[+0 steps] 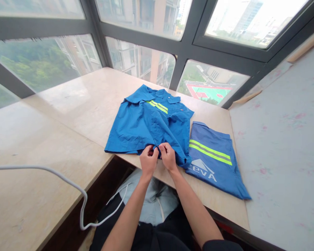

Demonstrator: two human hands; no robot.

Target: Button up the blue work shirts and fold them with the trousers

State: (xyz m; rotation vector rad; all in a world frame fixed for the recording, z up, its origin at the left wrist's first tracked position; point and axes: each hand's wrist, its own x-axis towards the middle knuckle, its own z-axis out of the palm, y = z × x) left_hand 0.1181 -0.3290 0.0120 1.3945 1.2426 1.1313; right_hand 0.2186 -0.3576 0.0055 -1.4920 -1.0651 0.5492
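Note:
A blue work shirt (136, 122) with a collar and yellow-green reflective stripes lies spread on the windowsill ledge, its collar toward the window. At the middle of its bottom hem, my left hand (148, 159) pinches the cloth by the front opening. My right hand (168, 157) grips the hem just beside it, the fingertips of both hands almost meeting. Whatever small part sits between the fingertips is hidden. To the right lies a folded blue garment (211, 153) with a reflective band and pale lettering; the shirt's lower right corner reaches its edge.
A white cable (54, 170) runs over the left part of the ledge (36, 139) and hangs off its front edge. Grey-framed windows (143, 59) stand behind the ledge. A flower-patterned papered wall (282, 157) bounds the right side.

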